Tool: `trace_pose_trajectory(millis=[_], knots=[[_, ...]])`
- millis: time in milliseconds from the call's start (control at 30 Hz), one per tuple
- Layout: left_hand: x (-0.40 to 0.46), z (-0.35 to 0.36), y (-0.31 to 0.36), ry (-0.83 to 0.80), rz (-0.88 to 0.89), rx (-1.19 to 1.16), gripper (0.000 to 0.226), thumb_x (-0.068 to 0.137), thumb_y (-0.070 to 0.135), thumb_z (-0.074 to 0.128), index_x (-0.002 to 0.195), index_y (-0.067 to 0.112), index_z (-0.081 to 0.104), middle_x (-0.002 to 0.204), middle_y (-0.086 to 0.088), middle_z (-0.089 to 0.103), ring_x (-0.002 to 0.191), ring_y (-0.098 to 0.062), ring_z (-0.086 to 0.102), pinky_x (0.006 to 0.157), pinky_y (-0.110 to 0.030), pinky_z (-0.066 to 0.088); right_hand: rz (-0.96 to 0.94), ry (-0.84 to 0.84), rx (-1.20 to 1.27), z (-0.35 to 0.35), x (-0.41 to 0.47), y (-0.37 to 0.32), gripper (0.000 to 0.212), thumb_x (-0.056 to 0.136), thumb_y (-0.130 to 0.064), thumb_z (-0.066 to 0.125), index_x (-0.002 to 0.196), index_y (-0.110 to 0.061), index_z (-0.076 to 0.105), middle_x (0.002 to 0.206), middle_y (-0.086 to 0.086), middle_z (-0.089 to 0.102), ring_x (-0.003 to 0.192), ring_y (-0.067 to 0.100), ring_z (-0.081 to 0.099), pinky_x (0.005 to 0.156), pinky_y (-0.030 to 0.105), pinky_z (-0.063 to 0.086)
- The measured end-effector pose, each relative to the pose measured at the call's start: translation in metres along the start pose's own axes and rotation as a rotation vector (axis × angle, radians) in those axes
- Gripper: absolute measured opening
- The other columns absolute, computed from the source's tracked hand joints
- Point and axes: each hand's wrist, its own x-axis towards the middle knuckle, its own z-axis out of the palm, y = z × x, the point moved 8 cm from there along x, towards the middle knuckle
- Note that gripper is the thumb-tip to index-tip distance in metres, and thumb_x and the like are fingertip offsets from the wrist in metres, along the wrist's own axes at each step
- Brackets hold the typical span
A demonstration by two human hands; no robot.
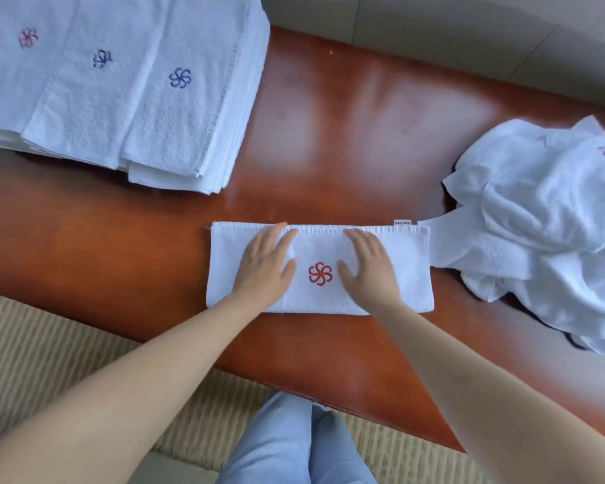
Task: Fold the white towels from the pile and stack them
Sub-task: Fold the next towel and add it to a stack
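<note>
Both hands lie flat, fingers straight and close together, palms down on the folded towel: the left hand (pixel 264 265) on its left half, the right hand (pixel 369 265) on its right half, neither gripping anything. Under everything is the reddish-brown wooden table (pixel 346 134), glossy, with pale reflections across its middle. At its far left corner sits the stack of folded towels (pixel 119 82) — white, several side by side and overlapping, with blue and red pinwheel logos facing up. On the right edge sprawls the pile of unfolded towels (pixel 545 225), crumpled, one flap reaching toward the folded towel and just touching its right end. The folded towel (pixel 406 274) is a long white strip lying crosswise near the table's front edge, well apart from the stack. Between the two hands shows its red pinwheel logo (pixel 320 273), uncovered. A small white label (pixel 403 222) pokes out at the towel's far edge, right of the right hand.
</note>
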Motion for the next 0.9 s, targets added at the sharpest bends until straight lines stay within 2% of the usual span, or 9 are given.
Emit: trace_pose_trajectory(millis=[100, 233, 300, 467, 600, 667, 767, 833, 900], knots=[[0.005, 0.037, 0.021, 0.011, 0.125, 0.187, 0.060, 0.103, 0.039, 0.050, 0.159, 0.024, 0.035, 0.167, -0.003, 0.028, 0.154, -0.029, 0.023, 0.124, -0.051, 0.020, -0.144, -0.019, -0.248, 0.044, -0.005, -0.015, 0.059, 0.102, -0.038, 0.054, 0.157, -0.023, 0.038, 0.166, 0.002, 0.029, 0.156, 0.029, 0.017, 0.126, 0.046, 0.015], [-0.002, 0.056, -0.001, 0.123, 0.219, 0.270, 0.056, 0.107, 0.047, 0.034, 0.160, 0.029, 0.030, 0.169, 0.001, 0.020, 0.157, -0.022, 0.017, 0.125, -0.050, 0.018, -0.322, 0.175, -0.372, 0.052, -0.013, 0.011, 0.055, 0.104, -0.045, 0.047, 0.157, -0.028, 0.040, 0.166, 0.004, 0.029, 0.156, 0.028, 0.021, 0.125, 0.049, 0.020], [-0.008, 0.055, -0.022, 0.128, 0.229, 0.291, 0.057, 0.107, 0.046, 0.034, 0.161, 0.030, 0.028, 0.170, 0.001, 0.017, 0.157, -0.021, 0.014, 0.126, -0.050, 0.017, -0.326, 0.209, -0.422, 0.046, -0.017, 0.031, 0.057, 0.105, -0.046, 0.044, 0.158, -0.029, 0.036, 0.167, 0.003, 0.028, 0.156, 0.027, 0.020, 0.124, 0.050, 0.022], [-0.036, 0.021, -0.069, 0.098, 0.022, 0.303, 0.058, 0.105, 0.047, 0.034, 0.160, 0.027, 0.032, 0.169, -0.004, 0.022, 0.156, -0.026, 0.018, 0.125, -0.051, 0.019, -0.040, 0.143, -0.458, 0.001, -0.034, 0.085, 0.059, 0.104, -0.046, 0.040, 0.160, -0.033, 0.029, 0.170, 0.002, 0.020, 0.157, 0.026, 0.014, 0.126, 0.049, 0.015], [-0.028, 0.016, -0.054, -0.063, -0.142, 0.276, 0.059, 0.105, 0.032, 0.043, 0.161, 0.023, 0.026, 0.170, -0.003, 0.012, 0.158, -0.026, 0.006, 0.127, -0.048, 0.005, 0.213, 0.023, -0.396, -0.031, -0.050, 0.102, 0.061, 0.102, -0.045, 0.046, 0.158, -0.033, 0.026, 0.169, 0.002, 0.014, 0.157, 0.028, 0.011, 0.126, 0.046, 0.015], [-0.014, 0.018, -0.029, -0.146, -0.108, 0.282, 0.060, 0.104, 0.026, 0.039, 0.161, 0.021, 0.021, 0.170, -0.002, 0.007, 0.157, -0.024, 0.001, 0.126, -0.046, 0.002, 0.289, -0.021, -0.307, -0.044, -0.055, 0.100, 0.060, 0.098, -0.038, 0.053, 0.154, -0.030, 0.032, 0.166, -0.001, 0.019, 0.153, 0.027, 0.020, 0.121, 0.045, 0.029], [0.010, 0.023, 0.022, -0.237, 0.022, 0.234, 0.059, 0.103, 0.028, 0.041, 0.160, 0.022, 0.025, 0.170, -0.002, 0.010, 0.157, -0.024, 0.002, 0.126, -0.043, 0.001, 0.367, -0.062, -0.167, -0.059, -0.062, 0.104, 0.058, 0.094, -0.026, 0.056, 0.150, -0.027, 0.039, 0.155, -0.004, 0.032, 0.133, 0.026, 0.044, 0.092, 0.040, 0.050], [0.027, 0.026, 0.059, -0.253, 0.123, 0.232, 0.056, 0.102, 0.028, 0.044, 0.157, 0.021, 0.031, 0.168, -0.003, 0.015, 0.155, -0.024, 0.007, 0.126, -0.040, 0.003, 0.464, -0.072, -0.065, -0.065, -0.068, 0.113, 0.063, 0.092, -0.022, 0.056, 0.152, -0.027, 0.036, 0.151, 0.000, 0.037, 0.118, 0.027, 0.054, 0.078, 0.036, 0.049], [0.043, 0.033, 0.094, -0.274, 0.207, 0.241, 0.056, 0.101, 0.025, 0.045, 0.155, 0.019, 0.033, 0.167, -0.003, 0.018, 0.153, -0.023, 0.010, 0.125, -0.039, 0.006, 0.542, -0.067, 0.016, -0.067, -0.074, 0.121, 0.070, 0.091, -0.020, 0.057, 0.155, -0.027, 0.029, 0.142, 0.005, 0.043, 0.104, 0.027, 0.058, 0.074, 0.036, 0.048]])
